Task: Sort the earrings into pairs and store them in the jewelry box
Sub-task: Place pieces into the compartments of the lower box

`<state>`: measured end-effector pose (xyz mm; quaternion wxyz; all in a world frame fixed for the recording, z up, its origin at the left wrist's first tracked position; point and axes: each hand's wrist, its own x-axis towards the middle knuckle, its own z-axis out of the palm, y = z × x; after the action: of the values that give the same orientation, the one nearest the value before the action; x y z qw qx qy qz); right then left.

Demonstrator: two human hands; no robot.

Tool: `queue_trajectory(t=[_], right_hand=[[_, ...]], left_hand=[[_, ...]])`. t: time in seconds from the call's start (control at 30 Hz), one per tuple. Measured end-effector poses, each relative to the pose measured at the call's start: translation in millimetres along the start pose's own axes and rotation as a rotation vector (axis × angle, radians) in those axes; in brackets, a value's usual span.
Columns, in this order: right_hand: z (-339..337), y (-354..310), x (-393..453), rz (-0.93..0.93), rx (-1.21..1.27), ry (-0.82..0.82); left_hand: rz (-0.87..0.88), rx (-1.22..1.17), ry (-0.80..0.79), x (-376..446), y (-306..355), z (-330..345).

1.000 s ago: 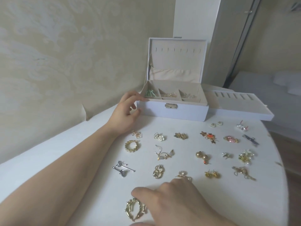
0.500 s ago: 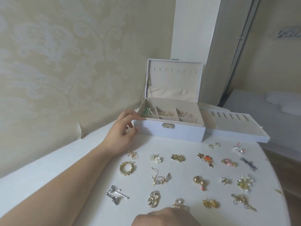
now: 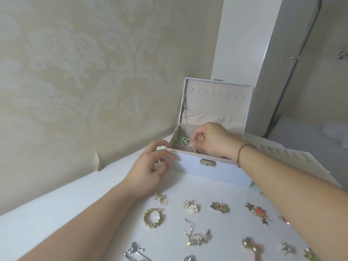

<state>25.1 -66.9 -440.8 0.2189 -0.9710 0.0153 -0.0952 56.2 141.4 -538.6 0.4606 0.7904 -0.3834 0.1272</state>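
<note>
1. At the far side of the white table (image 3: 66, 213), against the patterned wall, stands the white jewelry box (image 3: 214, 169), its lid upright and its beige-lined compartments exposed.
2. The right hand (image 3: 211, 141) hangs over the box's left compartment, thumb and forefinger pinched on a pair of gold openwork earrings (image 3: 190, 143); the pinch suits such small, light pieces and lets them be lowered in together rather than dropped.
3. Green earrings (image 3: 178, 141) already lie in that same left compartment, just beside the gold pair, so the held pair may tangle with them if set down carelessly.
4. The left hand (image 3: 150, 166) rests at the box's near-left corner, fingers loosely curled and touching the rim and front wall, holding nothing; it seems placed there to steady the light box while the other hand reaches in.
5. On the table nearer the camera, more earrings wait in separate pairs, well apart: gold wire cubes (image 3: 161, 198), white rose studs (image 3: 191, 206), a gold chain-link hoop (image 3: 153, 217) and a star-and-orange pair (image 3: 259, 212). The spacing keeps the pairs from mixing.
6. A white tray with ring slots (image 3: 282, 155) lies to the right of the box, partly hidden by the right forearm.
7. Judging by the many pairs on the table, storing is at an early stage.
</note>
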Motion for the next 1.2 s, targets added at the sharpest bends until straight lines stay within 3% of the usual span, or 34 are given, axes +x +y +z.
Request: queue_trajectory(t=[0.17,0.3,0.53,0.67,0.8,0.87,0.93,1.0,1.2], right_hand=[[35,-15,45,-0.043,-0.227,-0.276],[47,-16,61,0.024,-0.293,-0.32],[53,-8,61,0.038,-0.177,-0.22],[31,-12,39,0.001,-0.008,0.005],[6,-39,-17,-0.133,-0.073,0.163],[2,-59,-58,-0.211,0.042,0.112],[7,-76,-101,-0.25,0.133,-0.068],[22,-88,-134,-0.239,0.053,-0.259],[43,-74,-128,-0.231,-0.151,-0.227]], left_hand=[[0.0,-0.002,0.013,1,-3,0],[0.019,-0.012,0.014,1,-2,0],[0.028,-0.013,0.016,2,-2,1],[0.004,-0.03,0.028,3,-3,1],[-0.003,-0.047,0.008,5,6,0],[0.012,-0.072,0.006,2,9,-2],[0.026,-0.079,-0.018,1,8,-4],[-0.005,-0.058,-0.011,0,4,-4],[-0.026,-0.063,0.024,1,0,-1]])
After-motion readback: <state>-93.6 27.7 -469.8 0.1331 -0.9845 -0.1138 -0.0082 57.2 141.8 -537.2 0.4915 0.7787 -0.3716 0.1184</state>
